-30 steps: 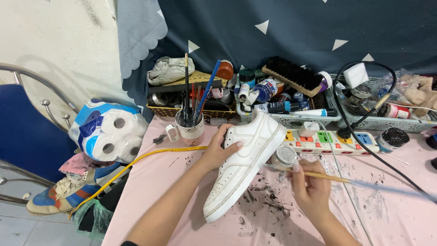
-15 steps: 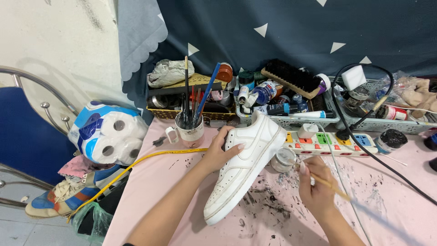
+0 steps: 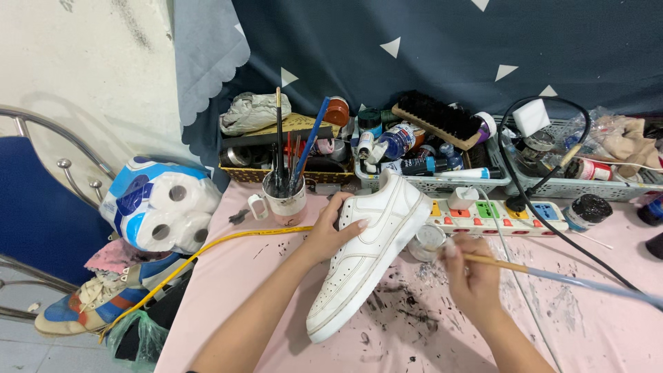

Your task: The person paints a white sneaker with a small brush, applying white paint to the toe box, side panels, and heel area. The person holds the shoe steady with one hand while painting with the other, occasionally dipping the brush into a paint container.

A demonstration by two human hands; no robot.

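My left hand (image 3: 333, 232) grips a white sneaker (image 3: 366, 255) by its heel side and holds it tilted on the pink table (image 3: 235, 290), toe toward me. My right hand (image 3: 473, 276) holds a long thin paintbrush (image 3: 552, 275) whose handle runs off to the right. The brush tip is at a small open jar (image 3: 426, 240) just right of the shoe.
A white mug (image 3: 283, 200) of brushes stands behind the shoe. Baskets (image 3: 431, 181) of bottles, a scrub brush and rags line the back. A power strip (image 3: 497, 213), black cable (image 3: 552, 228), yellow cord (image 3: 207, 252) and black jar (image 3: 585, 211) lie nearby. Toilet rolls (image 3: 159, 207) sit left.
My right hand has moved the brush up from the table toward the small jar beside the shoe. The left hand keeps its hold on the sneaker.
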